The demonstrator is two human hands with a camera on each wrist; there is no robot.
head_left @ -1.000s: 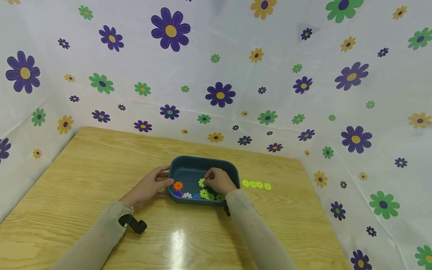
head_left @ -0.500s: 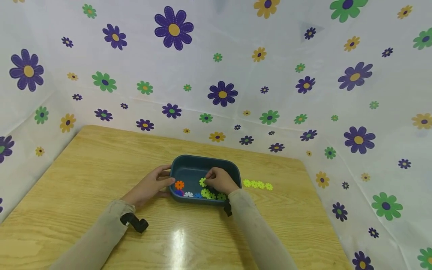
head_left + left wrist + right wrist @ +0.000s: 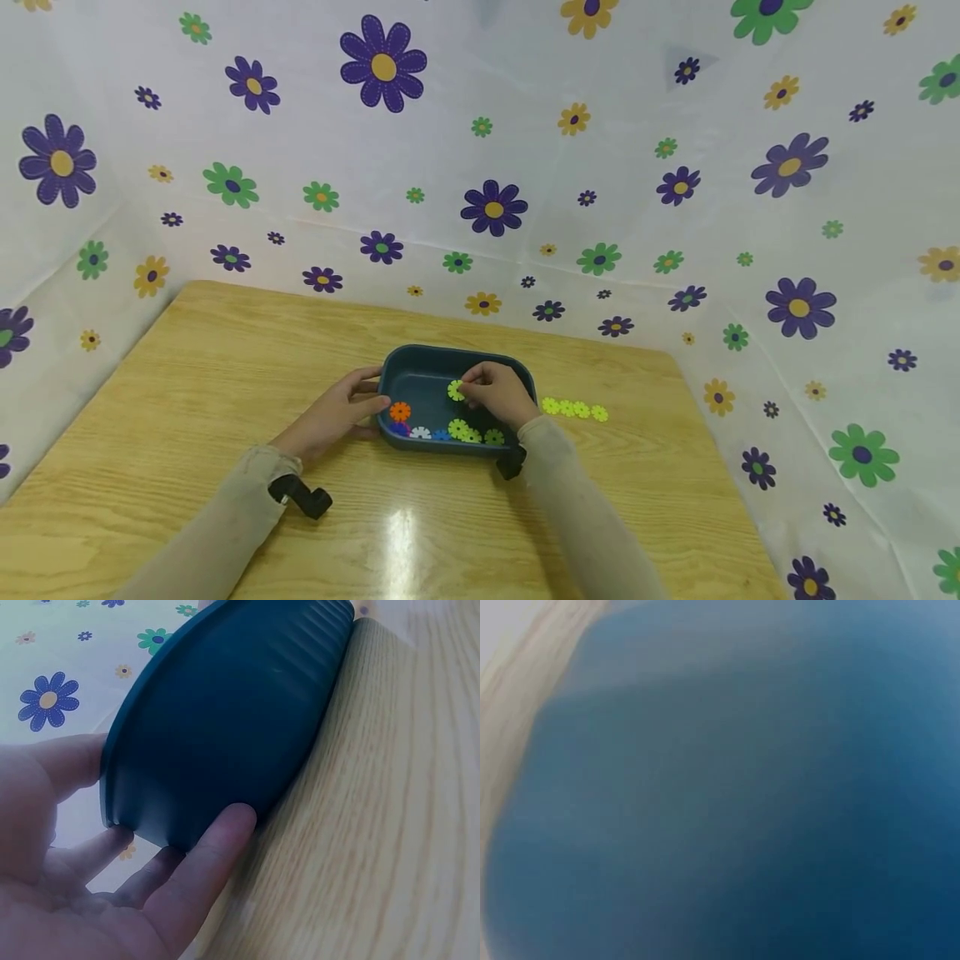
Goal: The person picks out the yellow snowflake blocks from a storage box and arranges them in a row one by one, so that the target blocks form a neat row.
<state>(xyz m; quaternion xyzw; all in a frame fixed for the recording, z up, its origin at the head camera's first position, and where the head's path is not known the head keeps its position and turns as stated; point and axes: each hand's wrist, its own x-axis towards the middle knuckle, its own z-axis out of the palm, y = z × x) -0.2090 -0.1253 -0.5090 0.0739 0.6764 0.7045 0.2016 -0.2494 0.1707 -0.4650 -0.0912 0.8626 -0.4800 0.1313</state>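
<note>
A dark teal plastic basin [image 3: 420, 358] stands at the middle of the table. My left hand [image 3: 341, 415] grips its left end, thumb over the rim and fingers spread along the outer wall [image 3: 195, 727]. Inside the basin my right hand [image 3: 501, 393] pinches a yellow-green snowflake disc [image 3: 455, 390] between thumb and fingertips, raised above other pieces. Along the near inner wall lie more yellow-green discs [image 3: 459, 429], a white disc [image 3: 421, 433], a blue disc [image 3: 441, 435] and dark blue ones. An orange disc [image 3: 401, 411] sits near my left thumb. The right wrist view is filled by blurred basin wall.
To the right of the basin, a row of several joined yellow-green discs [image 3: 574, 408] lies on the wooden table [image 3: 300, 333]. White cloth printed with flowers [image 3: 420, 167] hangs behind the table and at both sides.
My right hand has lifted the pinched yellow-green disc a little up and away from the pieces near the front wall. My left hand keeps its grip on the basin.
</note>
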